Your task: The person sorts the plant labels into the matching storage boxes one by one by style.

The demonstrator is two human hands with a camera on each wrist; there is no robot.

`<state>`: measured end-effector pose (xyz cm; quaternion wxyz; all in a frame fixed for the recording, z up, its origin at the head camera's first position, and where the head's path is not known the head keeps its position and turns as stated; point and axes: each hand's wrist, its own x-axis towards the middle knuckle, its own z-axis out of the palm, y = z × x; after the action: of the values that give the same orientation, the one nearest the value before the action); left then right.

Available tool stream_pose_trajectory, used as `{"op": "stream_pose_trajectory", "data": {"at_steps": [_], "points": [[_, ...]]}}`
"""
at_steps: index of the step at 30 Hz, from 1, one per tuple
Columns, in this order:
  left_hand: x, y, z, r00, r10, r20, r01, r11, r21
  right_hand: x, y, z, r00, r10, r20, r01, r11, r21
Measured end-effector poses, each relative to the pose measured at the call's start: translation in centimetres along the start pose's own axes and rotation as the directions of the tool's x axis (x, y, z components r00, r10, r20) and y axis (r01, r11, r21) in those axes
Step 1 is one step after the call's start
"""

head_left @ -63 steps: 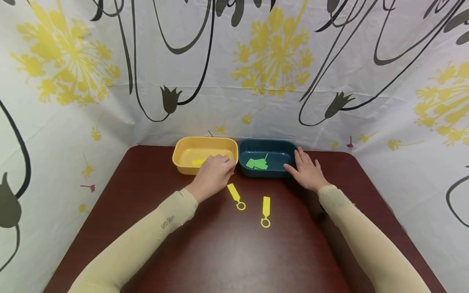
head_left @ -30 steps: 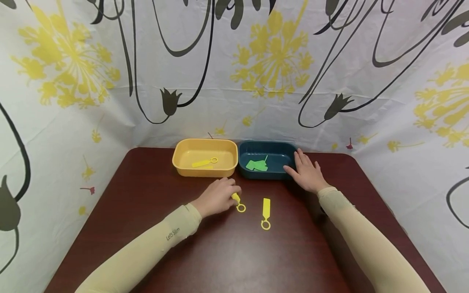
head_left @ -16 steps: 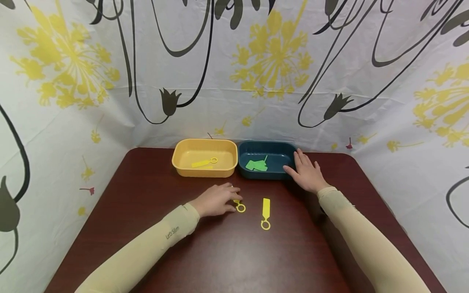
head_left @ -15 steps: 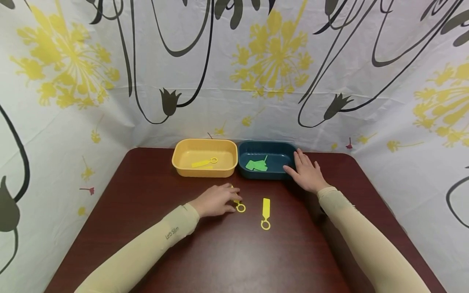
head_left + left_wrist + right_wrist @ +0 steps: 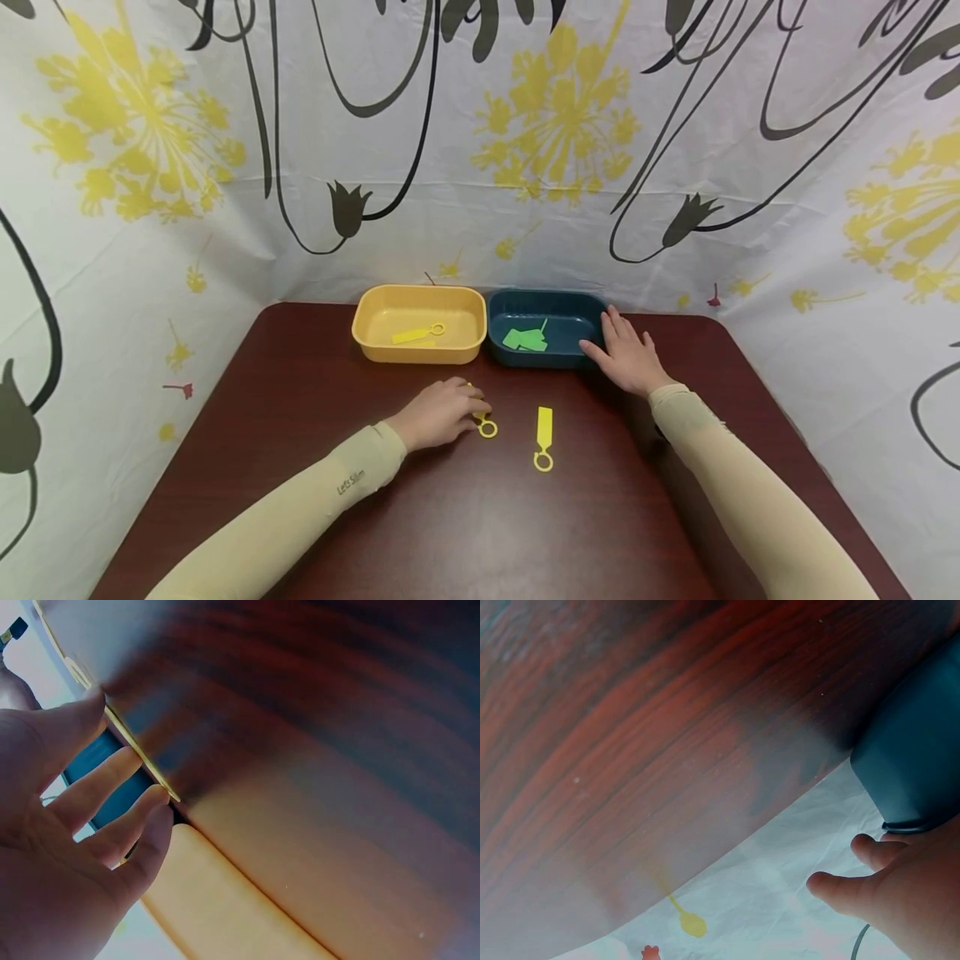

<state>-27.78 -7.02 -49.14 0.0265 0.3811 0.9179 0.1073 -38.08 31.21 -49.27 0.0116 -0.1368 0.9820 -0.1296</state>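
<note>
In the head view my left hand [image 5: 441, 412] bends its fingers over a flat yellow plastic tag [image 5: 488, 429] with a ring end, at the table's middle. Fingers cover most of its strip; the thumb is on the near side. The left wrist view shows thumb and fingertips along the thin edge of this yellow tag [image 5: 142, 757]. A second yellow ring tag [image 5: 544, 427] lies to its right. My right hand [image 5: 628, 357], fingers spread and straight, rests at the right rim of the dark blue bin [image 5: 555, 358], which holds several green tags [image 5: 527, 338].
The yellow bin [image 5: 420, 354] stands left of the blue one at the table's back edge, with yellow tags [image 5: 411, 335] inside. A patterned cloth [image 5: 525, 233] hangs behind and on both sides. The dark wood table [image 5: 480, 517] extends toward me.
My left hand came from the yellow bin, where a yellow tag now shows, down to the nearer tag. Over the last half second hand and tag shifted slightly left. My right hand stayed put.
</note>
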Motion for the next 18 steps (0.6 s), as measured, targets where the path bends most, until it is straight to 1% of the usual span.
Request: {"op": "stream_pose_trajectory", "data": {"at_steps": [3, 5, 13, 18], "points": [[0.08, -0.05, 0.22, 0.999, 0.007, -0.037, -0.006, 1.0, 0.021, -0.04, -0.06, 0.02, 1.0, -0.001, 0.004, 0.001, 1.0, 0.006], [0.16, -0.15, 0.26, 0.999, 0.001, -0.044, 0.0, 0.999, 0.033, -0.1, -0.2, -0.06, 1.0, -0.002, 0.007, 0.002, 1.0, 0.006], [0.25, -0.54, 0.35, 0.998, -0.038, -0.056, 0.04, 0.999, 0.023, -0.27, -0.5, -0.44, 1.0, -0.002, 0.013, 0.002, 1.0, 0.013], [0.25, -0.44, 0.39, 0.995, -0.093, -0.044, 0.092, 0.996, -0.004, -0.39, -0.49, -0.49, 1.0, -0.002, 0.011, 0.002, 1.0, 0.016]]}}
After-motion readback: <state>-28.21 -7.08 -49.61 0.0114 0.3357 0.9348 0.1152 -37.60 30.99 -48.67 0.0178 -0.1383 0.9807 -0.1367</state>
